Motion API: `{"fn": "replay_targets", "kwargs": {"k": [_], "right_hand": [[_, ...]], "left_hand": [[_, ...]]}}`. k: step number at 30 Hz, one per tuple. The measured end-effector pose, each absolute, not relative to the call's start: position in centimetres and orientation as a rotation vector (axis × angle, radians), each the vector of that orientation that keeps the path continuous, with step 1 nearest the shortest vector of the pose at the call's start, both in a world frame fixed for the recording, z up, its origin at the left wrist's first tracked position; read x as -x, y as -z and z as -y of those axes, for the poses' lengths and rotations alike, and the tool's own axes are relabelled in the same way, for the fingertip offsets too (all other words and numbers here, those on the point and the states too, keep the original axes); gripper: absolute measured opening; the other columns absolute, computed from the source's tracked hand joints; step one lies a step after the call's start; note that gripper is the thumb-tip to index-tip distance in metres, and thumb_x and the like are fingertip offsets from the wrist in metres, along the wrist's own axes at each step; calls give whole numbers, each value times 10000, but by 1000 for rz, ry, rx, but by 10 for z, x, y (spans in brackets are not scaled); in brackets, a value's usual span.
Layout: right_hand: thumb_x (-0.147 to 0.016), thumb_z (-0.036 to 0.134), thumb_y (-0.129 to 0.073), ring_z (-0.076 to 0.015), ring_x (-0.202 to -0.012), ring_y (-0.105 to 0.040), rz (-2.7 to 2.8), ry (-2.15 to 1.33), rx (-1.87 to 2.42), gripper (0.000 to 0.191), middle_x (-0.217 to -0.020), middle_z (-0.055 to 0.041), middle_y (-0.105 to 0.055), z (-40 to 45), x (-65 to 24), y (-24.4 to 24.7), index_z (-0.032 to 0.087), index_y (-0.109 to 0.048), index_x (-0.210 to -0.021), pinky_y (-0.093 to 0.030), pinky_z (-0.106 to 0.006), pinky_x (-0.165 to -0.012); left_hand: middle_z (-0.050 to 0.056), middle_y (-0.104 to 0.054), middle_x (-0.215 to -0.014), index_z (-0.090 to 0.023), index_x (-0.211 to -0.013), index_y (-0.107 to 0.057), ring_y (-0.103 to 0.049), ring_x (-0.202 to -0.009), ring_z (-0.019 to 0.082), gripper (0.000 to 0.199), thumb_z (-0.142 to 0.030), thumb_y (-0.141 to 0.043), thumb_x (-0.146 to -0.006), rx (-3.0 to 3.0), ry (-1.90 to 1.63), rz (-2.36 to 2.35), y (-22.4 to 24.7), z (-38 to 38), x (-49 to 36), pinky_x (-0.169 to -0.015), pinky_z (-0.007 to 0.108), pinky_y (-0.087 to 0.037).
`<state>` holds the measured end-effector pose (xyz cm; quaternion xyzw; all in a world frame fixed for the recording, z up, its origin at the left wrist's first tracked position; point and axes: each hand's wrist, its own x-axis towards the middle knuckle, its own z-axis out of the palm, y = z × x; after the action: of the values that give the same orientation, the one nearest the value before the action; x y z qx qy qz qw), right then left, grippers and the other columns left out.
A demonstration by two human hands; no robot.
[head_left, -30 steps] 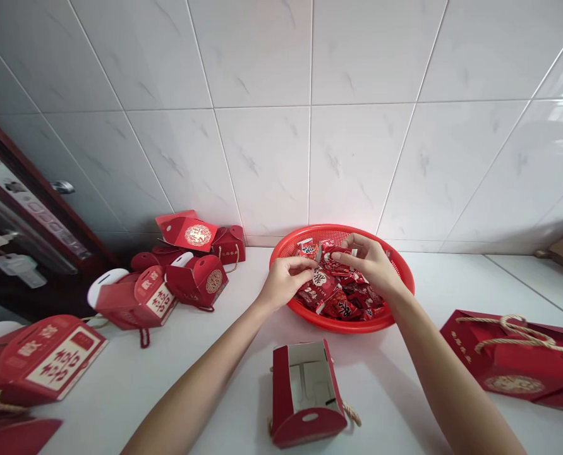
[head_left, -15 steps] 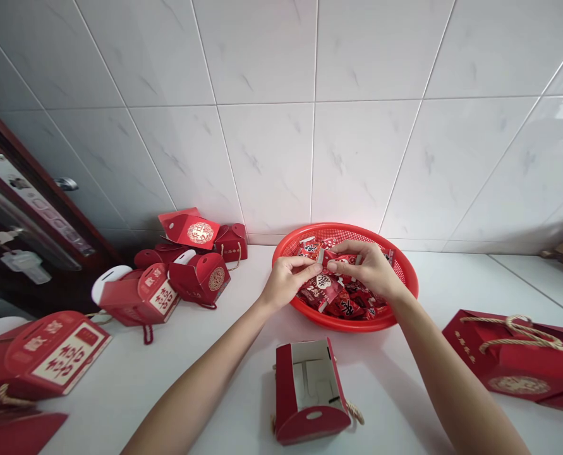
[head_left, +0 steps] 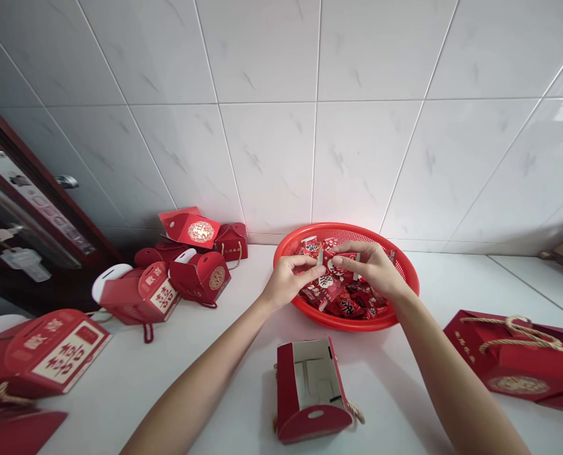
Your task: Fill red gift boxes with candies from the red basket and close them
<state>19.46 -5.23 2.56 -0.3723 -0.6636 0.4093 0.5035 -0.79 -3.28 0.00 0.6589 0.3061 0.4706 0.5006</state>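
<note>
Above a red plastic basket [head_left: 345, 327], a small red candy packet [head_left: 329, 260] with pale ends is between my hands. The fingers and thumb of my left hand [head_left: 287, 279] pinch its left end. My right hand [head_left: 376, 270] grips the packet near its middle and right side, its thumb on the front. Several red candy packets [head_left: 345, 306] fill the basket beneath. Nearer to me stands a red gift box [head_left: 313, 426] with its top open. Its pale inside shows, and a rope handle hangs on the right.
Several red gift boxes [head_left: 141, 297] stand to the left, some with white characters panels. A larger red box [head_left: 518, 354] with a rope handle sits at right. Behind is a tiled wall [head_left: 272, 158]; a dark door with keys [head_left: 25, 262] is at far left.
My right thumb has shifted slightly right and up along the packet, and more of the packet's printed front shows. My left hand barely moved; the view shifted slightly.
</note>
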Motion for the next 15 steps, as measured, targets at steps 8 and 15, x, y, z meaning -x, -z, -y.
{"fn": "replay_targets", "kwargs": {"k": [8,15], "right_hand": [[-755,412,-737,-220,-791,-717,1186,-742,1174,264,-862,-72,-764,34,-215,-15,193,-706,-901,-564,-346,-701],[-835,351,-605,-236,-777,-725,1492,-554,1518,208,-874,-99,-782,22,-241,-1,188,-689,-933,-548,-341,-652]], "left_hand": [[2,-709,-729,-179,-656,-724,-623,-725,139,258,-337,-902,-558,-915,-1467,-725,1,22,6,-719,255,-481],[1,-701,-719,-168,-653,-713,-622,-725,129,265,-305,-901,-527,-886,-1439,-719,-3,22,6,-705,239,-483]]}}
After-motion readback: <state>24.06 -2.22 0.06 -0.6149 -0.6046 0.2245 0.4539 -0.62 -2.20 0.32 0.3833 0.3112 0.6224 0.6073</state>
